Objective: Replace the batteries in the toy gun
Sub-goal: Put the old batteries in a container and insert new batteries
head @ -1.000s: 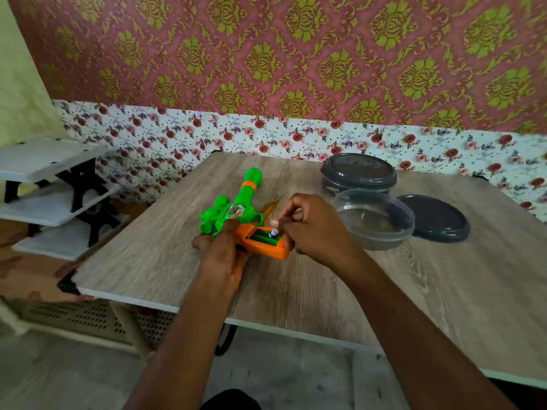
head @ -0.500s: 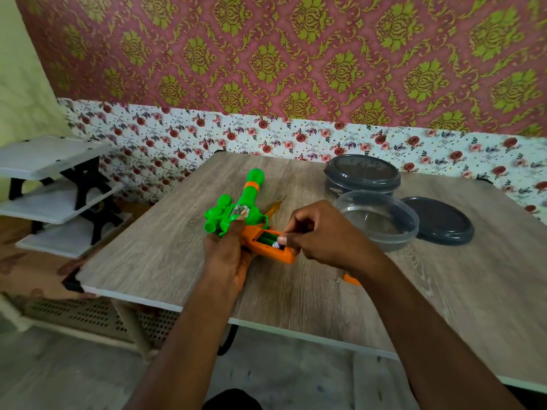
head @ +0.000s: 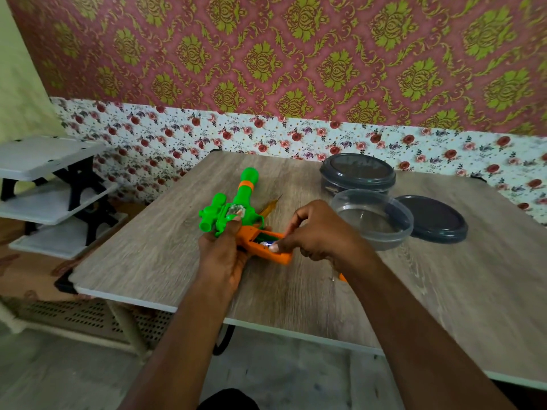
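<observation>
Green-and-orange plastic toy gun [head: 236, 213] was left of clear round plastic bowl [head: 381, 239]; left hand [head: 220, 255] gripped its body, right hand [head: 318, 235] pinched small silver battery [head: 265, 243] in handle. Likely light, rigid; hold body.

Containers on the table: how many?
2. A lidded container at the back right; a clear container just in front of it, open, beside a loose lid. None look hidden.

Soft even daylight, slight motion blur, edges bowed.
</observation>
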### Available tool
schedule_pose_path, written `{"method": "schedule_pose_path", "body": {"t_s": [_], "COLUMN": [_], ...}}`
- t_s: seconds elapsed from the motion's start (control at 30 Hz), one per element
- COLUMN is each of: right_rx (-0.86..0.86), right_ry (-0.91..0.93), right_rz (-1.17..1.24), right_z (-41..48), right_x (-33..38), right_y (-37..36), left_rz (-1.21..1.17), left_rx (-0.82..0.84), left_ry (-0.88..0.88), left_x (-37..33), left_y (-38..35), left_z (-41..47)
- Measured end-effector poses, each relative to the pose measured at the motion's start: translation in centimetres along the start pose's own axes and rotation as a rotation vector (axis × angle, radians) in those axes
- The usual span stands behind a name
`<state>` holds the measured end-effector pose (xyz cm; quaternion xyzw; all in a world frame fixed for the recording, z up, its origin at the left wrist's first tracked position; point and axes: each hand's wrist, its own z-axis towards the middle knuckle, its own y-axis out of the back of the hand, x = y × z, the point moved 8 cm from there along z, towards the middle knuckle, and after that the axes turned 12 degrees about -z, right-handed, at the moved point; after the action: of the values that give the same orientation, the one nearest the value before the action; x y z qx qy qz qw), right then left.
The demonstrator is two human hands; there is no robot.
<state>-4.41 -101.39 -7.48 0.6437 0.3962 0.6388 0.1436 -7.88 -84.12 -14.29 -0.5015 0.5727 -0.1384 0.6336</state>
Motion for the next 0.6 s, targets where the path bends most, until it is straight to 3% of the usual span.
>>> {"method": "schedule_pose_path", "body": {"t_s": [0.1, 0.43, 0.6], "right_rx": [-0.042, 0.143, 0.117], "right_ry": [-0.058, -0.143, -0.2], "right_rz": [0.035, 0.407, 0.439], "right_z": [0.0, 0.2, 1.1], "right_x": [-0.9, -2.3, -2.6], "right_y": [0.4, -1.7, -2.9], "left_rz": [-0.01, -0.048, -0.054], "left_rx": [-0.002, 0.021, 0.035], "left_ry": [0.008, 0.02, 0.009], "left_x": [0.0, 0.2, 0.2], "left_y": [0.1, 0.2, 0.1], "left_z": [0.0, 0.3, 0.3]}}
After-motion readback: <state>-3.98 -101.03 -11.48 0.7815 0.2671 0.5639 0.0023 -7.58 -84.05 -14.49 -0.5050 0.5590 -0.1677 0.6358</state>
